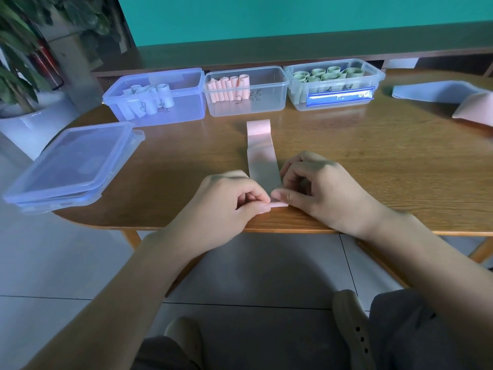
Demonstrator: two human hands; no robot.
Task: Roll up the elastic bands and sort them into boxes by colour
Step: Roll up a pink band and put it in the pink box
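A long pink elastic band (260, 150) lies flat on the wooden table (373, 161), running away from me with its far end curled up. My left hand (229, 201) and my right hand (314, 188) pinch its near end, which is folded into a small roll at the table's front edge. At the back stand three clear boxes: the left box (160, 100) holds pale blue rolls, the middle box (266, 89) holds pink rolls, the right box (333, 84) holds green rolls.
Stacked clear lids (72, 164) lie at the table's left edge. Loose flat bands, pale blue (432, 92) and pink (474, 109), lie at the far right. A potted plant (24, 84) stands left of the table.
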